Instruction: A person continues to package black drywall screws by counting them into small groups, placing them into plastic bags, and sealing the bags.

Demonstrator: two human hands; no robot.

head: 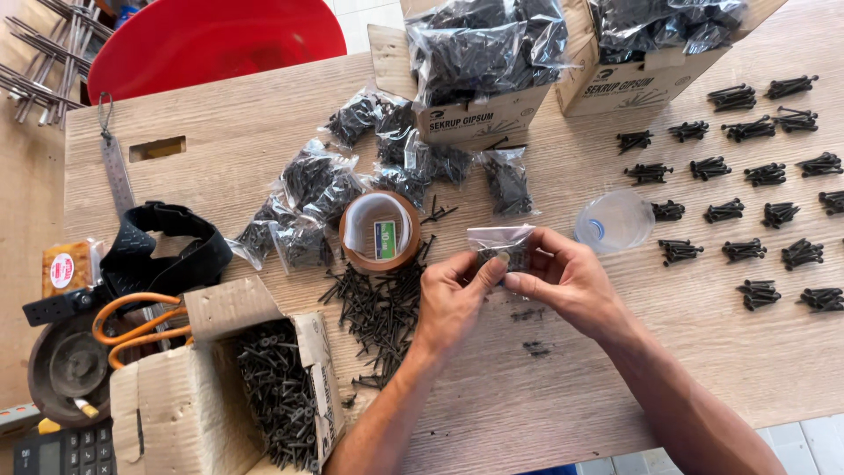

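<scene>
Bag (499, 244), small, clear plastic with dark screws inside, is pinched at its top by both hands (450, 295) (567, 277) above the worktop (615, 352).

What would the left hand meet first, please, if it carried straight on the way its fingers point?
Probably the right hand: the left hand points up and right, both pinching a small clear bag of screws. Height hardly matters, as they nearly touch.

Small clear bag (499, 244) in my fingers, two brown cartons (479, 119) of bagged screws beyond, open carton (220, 387) near left, filled bags (308, 189) between.
</scene>
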